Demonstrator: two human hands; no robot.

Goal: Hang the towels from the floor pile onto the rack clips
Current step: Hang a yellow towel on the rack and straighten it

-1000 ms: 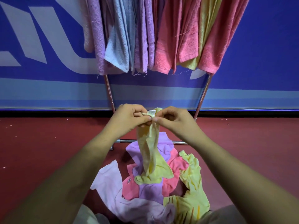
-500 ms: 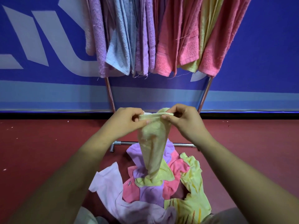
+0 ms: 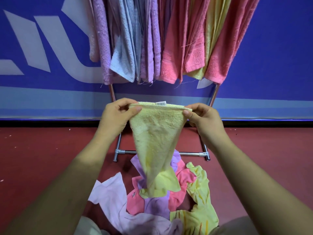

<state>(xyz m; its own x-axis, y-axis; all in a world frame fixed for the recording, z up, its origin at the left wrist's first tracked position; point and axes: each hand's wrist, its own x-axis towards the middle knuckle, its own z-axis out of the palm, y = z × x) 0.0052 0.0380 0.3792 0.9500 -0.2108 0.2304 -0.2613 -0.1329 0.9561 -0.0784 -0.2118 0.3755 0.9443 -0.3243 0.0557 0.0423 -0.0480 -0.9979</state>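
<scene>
I hold a pale yellow towel stretched by its top edge in front of me. My left hand pinches the left corner and my right hand pinches the right corner. A small white label shows on the top edge. The towel narrows downward and its lower end still lies on the floor pile of pink, purple, yellow and pale lilac towels. Behind it stands the metal rack; several purple, blue, pink and yellow towels hang from its top. The clips are out of view.
The rack's base bar and two legs rest on a dark red floor just beyond the pile. A blue wall banner with white shapes stands right behind the rack. My knees show at the bottom edge.
My hands have moved apart along the towel's top edge, spreading the bunched yellow towel out wide. The towel has also risen a little off the pile.
</scene>
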